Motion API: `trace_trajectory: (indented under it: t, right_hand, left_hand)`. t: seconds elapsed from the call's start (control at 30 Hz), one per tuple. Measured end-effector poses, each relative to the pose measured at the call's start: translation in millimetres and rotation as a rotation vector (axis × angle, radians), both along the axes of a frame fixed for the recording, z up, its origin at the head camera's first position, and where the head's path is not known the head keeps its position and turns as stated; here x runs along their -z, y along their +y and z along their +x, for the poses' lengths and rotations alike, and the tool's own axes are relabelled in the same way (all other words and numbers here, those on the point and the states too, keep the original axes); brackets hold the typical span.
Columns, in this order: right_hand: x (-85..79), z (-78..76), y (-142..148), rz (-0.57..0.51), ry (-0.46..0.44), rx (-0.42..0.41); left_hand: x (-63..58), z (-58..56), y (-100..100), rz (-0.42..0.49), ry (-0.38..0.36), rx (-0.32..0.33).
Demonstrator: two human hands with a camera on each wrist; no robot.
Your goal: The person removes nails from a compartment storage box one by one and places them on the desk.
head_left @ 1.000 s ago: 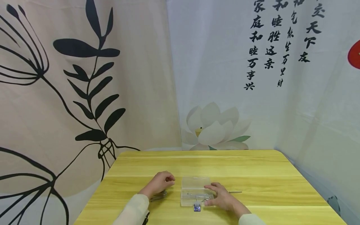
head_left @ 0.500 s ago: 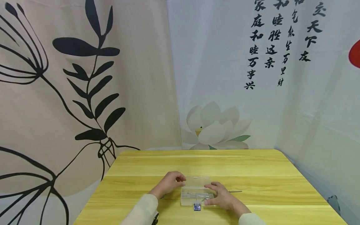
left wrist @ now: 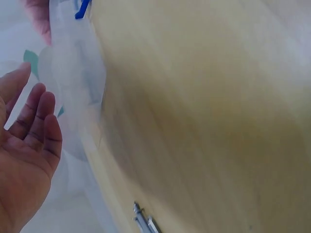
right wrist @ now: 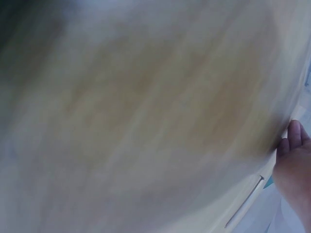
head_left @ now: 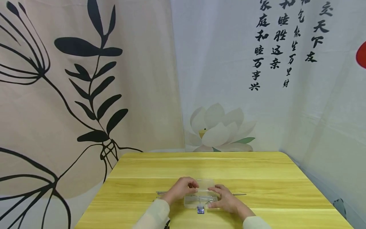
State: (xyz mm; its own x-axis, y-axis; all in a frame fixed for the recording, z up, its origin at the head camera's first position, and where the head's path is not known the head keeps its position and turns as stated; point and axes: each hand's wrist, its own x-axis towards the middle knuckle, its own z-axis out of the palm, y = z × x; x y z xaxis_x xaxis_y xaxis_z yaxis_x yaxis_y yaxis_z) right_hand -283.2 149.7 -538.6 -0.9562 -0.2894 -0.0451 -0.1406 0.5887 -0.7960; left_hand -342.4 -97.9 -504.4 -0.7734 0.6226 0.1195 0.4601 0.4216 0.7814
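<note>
A clear plastic box lies with its lid raised back and a blue latch at the front. Thin metal pieces are inside, too small to name. My right hand holds the box's right end, thumb in front and fingers behind. Over the lid's left part is my left hand, its fingers loosely bent around nothing. The left wrist view shows that palm beside the box, apart from it.
Several thin metal tools lie left of the box, partly behind the left forearm; their tips show in the left wrist view. One slim metal rod lies right of the right hand. A printed curtain hangs behind the table.
My left hand has moved right, from beside the metal tools to over the lid. The tools it hid midway show again at its left. My right hand stays on the box.
</note>
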Motion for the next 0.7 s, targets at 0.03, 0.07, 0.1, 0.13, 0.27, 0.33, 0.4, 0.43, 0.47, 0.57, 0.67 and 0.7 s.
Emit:
trace_trajectory:
  t: [0.03,0.07,0.1,0.13,0.27,0.33,0.4,0.43,0.47,0.57,0.67,0.7]
  right_hand:
    - [-0.1,0.0,0.0,-0.002,-0.001,-0.001]
    - [-0.1,-0.1,0.0,-0.005,-0.001,-0.001]
    - [-0.1,-0.1,-0.1,-0.008,-0.002,-0.003]
    - [0.1,-0.2,-0.1,-0.01,-0.002,-0.004]
    - [0.0,-0.4,-0.5,-0.019,-0.005,-0.006]
    - [-0.3,-0.6,-0.4,-0.021,-0.004,-0.006]
    - [-0.2,-0.9,-0.2,-0.025,-0.005,-0.007]
    - [-0.3,-0.9,-0.1,-0.024,-0.006,-0.009]
    - [-0.1,-1.0,0.0,-0.023,-0.005,-0.01]
    - [0.5,-1.1,0.2,-0.025,-0.008,-0.01]
    - [0.8,-0.9,0.7,-0.019,-0.004,-0.008]
    - [1.0,-0.7,0.8,-0.017,-0.003,-0.009]
  left_hand:
    - [1.0,0.7,1.1,-0.004,-0.006,-0.002]
    - [2.4,1.3,2.0,-0.002,-0.01,-0.001]
    - [3.6,1.9,2.9,-0.002,-0.01,-0.002]
    - [5.1,2.4,3.7,-0.001,-0.008,-0.003]
    - [8.8,3.9,6.1,0.005,-0.005,-0.019]
    - [9.5,4.5,6.8,0.007,-0.002,-0.028]
    - [9.5,5.1,7.1,0.008,0.001,-0.034]
    - [9.3,5.5,7.3,0.008,0.004,-0.035]
    - [9.2,5.8,7.5,0.009,0.01,-0.033]
    - [9.5,6.9,8.9,0.012,0.027,-0.013]
    - [11.0,8.3,11.5,0.003,0.056,0.002]
    - [11.4,9.1,12.5,0.0,0.062,0.0]
